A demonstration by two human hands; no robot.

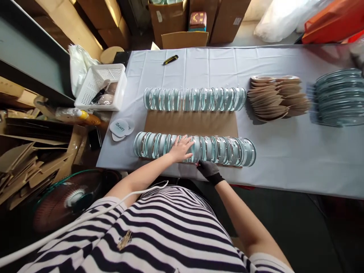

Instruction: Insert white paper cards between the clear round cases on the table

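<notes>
My left hand [182, 148], bare with fingers spread, lies flat on the near row of round clear plastic cases [159, 146]. These cases stand on edge, packed side by side along the front of a brown cardboard sheet [193, 123]. My right hand [209, 171] wears a dark glove and is at the lower edge of that row, right of my left hand. Its fingers look curled together, and whatever they grip is hidden. A second row of the same cases [195, 99] runs along the sheet's far edge.
To the right are stacked brown cardboard pieces [278, 98] and clear round pieces [339, 98]. A yellow-black cutter [170, 60] lies at the back. At left are a white basket [121, 91], white printed cards [121, 129] and a fan [71, 201] below the table edge.
</notes>
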